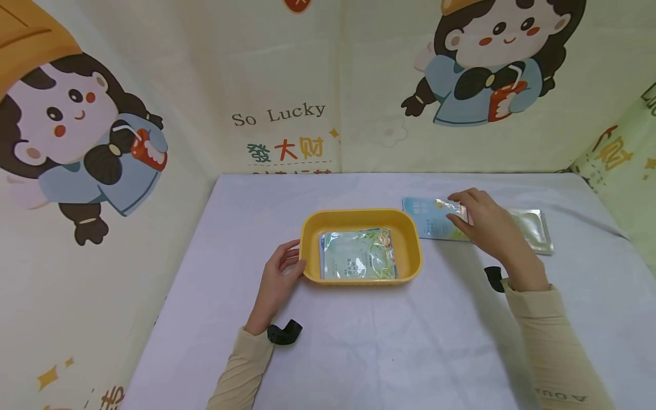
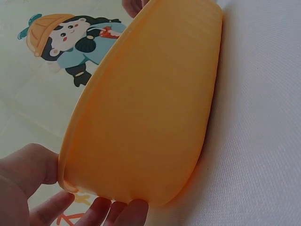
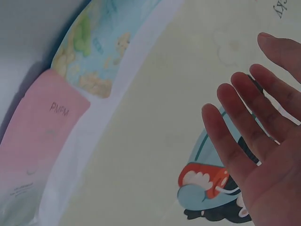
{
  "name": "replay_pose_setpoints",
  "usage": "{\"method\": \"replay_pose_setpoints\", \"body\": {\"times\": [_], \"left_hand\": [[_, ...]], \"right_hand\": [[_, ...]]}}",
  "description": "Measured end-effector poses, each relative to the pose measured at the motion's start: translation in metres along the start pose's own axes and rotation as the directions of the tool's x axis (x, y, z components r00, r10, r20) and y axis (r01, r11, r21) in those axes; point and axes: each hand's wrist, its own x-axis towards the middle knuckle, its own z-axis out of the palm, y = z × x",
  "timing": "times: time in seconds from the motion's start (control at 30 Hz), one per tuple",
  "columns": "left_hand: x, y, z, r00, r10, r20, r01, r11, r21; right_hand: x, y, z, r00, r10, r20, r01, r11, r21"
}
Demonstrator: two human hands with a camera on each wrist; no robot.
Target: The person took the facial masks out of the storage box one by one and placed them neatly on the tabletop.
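In the head view my left hand (image 1: 278, 278) holds the left end of a yellow tray (image 1: 361, 283). Its thumb (image 2: 47, 162) is at the rim, with the fingers along the end wall. Inside the tray lies a small pile of flat packets, a pale green one (image 1: 356, 256) on top. My right hand (image 1: 487, 225) is over the right end of a blue packet (image 1: 430, 219), fingers spread and nothing between them. A shiny silvery packet (image 1: 535, 228) lies partly behind that wrist. From the right wrist, a pink packet (image 3: 47, 127) marked PMPM shows beside the blue one.
A white cloth (image 1: 379, 341) covers the table. Behind it hangs a cream curtain (image 1: 277, 57) printed with cartoon figures, and a similar sheet covers the left side. Black wrist bands (image 1: 285, 332) show near both beige sleeves (image 1: 553, 336).
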Motion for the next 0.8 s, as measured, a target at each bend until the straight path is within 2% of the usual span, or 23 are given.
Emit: {"method": "replay_pose_setpoints", "body": {"times": [0.23, 0.8], "left_hand": [[0.001, 0.001, -0.001, 1.000, 0.006, 0.005, -0.006, 1.000, -0.002], [0.001, 0.001, -0.002, 1.000, 0.004, 0.005, -0.004, 1.000, -0.002]], "right_hand": [[0.005, -0.012, 0.007, 0.998, -0.060, -0.019, 0.059, 0.997, -0.046], [0.013, -0.038, 0.020, 0.993, -0.072, 0.093, 0.072, 0.997, -0.004]]}}
